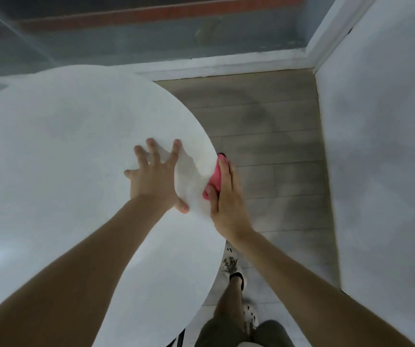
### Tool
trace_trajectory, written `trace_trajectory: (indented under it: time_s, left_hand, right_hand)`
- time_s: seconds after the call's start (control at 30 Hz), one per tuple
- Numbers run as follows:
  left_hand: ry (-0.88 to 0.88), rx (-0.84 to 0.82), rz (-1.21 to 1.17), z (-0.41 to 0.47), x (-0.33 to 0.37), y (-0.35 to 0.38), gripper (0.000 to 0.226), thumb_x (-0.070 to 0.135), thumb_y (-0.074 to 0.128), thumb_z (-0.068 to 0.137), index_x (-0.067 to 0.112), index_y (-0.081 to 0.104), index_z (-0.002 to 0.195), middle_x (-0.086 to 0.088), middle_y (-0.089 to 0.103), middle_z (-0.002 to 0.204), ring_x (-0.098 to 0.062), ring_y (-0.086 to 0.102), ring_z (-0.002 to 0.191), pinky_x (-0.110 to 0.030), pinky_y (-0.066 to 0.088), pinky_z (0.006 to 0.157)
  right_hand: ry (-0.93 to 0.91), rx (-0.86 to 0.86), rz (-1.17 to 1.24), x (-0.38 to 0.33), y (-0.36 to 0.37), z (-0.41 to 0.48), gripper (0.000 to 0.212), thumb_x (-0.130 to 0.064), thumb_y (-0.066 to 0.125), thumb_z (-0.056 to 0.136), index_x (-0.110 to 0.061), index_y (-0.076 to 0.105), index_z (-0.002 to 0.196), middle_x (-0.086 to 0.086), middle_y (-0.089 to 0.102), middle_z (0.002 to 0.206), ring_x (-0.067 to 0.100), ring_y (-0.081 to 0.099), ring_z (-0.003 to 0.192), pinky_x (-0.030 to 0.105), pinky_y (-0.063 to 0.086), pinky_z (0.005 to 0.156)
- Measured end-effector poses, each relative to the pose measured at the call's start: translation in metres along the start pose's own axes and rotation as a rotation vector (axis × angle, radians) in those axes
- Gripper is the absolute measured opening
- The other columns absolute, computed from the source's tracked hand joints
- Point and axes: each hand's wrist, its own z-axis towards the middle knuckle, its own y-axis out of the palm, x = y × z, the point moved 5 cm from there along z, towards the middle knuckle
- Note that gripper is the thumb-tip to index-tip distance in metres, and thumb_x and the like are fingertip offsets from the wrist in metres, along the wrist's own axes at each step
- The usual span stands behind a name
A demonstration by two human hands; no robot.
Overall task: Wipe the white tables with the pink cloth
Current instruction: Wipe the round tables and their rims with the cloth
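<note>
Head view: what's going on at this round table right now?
A person stands at a round white table and is wiping it. The left hand lies spread flat on the tabletop near the right edge, bracing. The right hand holds the pink cloth against the table's right rim, thumb on top and fingers running along the edge. So the edge is being wiped at this moment. Nothing else is on the visible part of the tabletop.

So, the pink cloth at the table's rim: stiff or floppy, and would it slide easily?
Probably floppy: the pink cloth bunches over the rim under the right hand. It would likely slide easily, since the white table looks smooth and glossy.
</note>
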Motion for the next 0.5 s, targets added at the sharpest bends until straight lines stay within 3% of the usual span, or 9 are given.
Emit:
trace_trajectory:
  time_s: [0.1,0.3,0.5]
  left_hand:
    - [-0.006,-0.003,0.018,-0.001,0.001,-0.002,0.171,0.076,0.097,0.039,0.040,-0.015,0.164,-0.024,-0.003,0.169,-0.053,0.010,0.155,-0.060,0.056,0.096]
    - [0.007,-0.010,0.035,-0.001,0.000,-0.002,0.172,0.081,0.093,0.042,0.041,-0.022,0.165,-0.021,-0.008,0.171,-0.051,0.006,0.158,-0.062,0.055,0.102]
    - [-0.014,-0.036,-0.009,-0.006,-0.002,-0.004,0.172,0.074,0.097,0.045,0.041,-0.025,0.163,-0.022,-0.016,0.172,-0.052,-0.006,0.160,-0.065,0.047,0.110]
  right_hand:
    - [0.000,-0.040,-0.025,-0.009,-0.002,0.027,0.070,-0.030,0.048,0.113,-0.015,0.016,0.173,0.003,0.020,0.177,0.024,0.031,0.158,0.035,0.035,0.126]
    - [-0.203,-0.180,-0.238,-0.080,0.018,0.187,0.059,-0.027,0.049,0.115,-0.010,0.028,0.167,0.010,0.038,0.165,0.033,0.049,0.137,0.046,0.048,0.110]
    - [-0.126,-0.088,-0.133,-0.032,-0.007,0.083,0.070,-0.041,0.051,0.112,-0.022,0.018,0.172,0.002,0.033,0.168,0.027,0.054,0.139,0.046,0.057,0.105]
